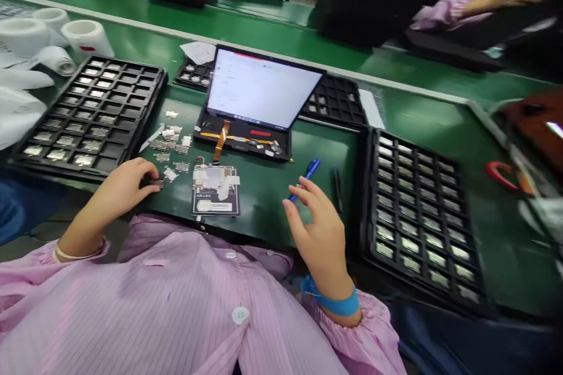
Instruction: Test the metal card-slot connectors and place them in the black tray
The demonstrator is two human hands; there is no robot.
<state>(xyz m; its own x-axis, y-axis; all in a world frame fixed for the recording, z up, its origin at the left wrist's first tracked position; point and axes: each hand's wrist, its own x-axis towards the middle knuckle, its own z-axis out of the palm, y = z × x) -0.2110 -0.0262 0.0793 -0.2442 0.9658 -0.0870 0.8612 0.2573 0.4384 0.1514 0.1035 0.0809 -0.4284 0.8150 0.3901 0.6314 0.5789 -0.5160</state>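
Black tray (pixel 119 99) just beyond the left hand (pixel 124 186); loosely open right hand (pixel 320 227), blue pen (pixel 312 168) at its fingers.
The left hand pinches a small metal part (pixel 160 184), likely light, stiff, somewhat fragile; edges seem its safest hold.

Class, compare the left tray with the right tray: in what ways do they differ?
Filling: the left tray has many bare pockets, mostly in its right-hand columns, while the right tray shows silvery parts in nearly all of its pockets.
Slant: the left tray's far end leans right in the picture; the right tray's leans left.
Shared: both are black, divided into rows of pockets, and lie over the green table.
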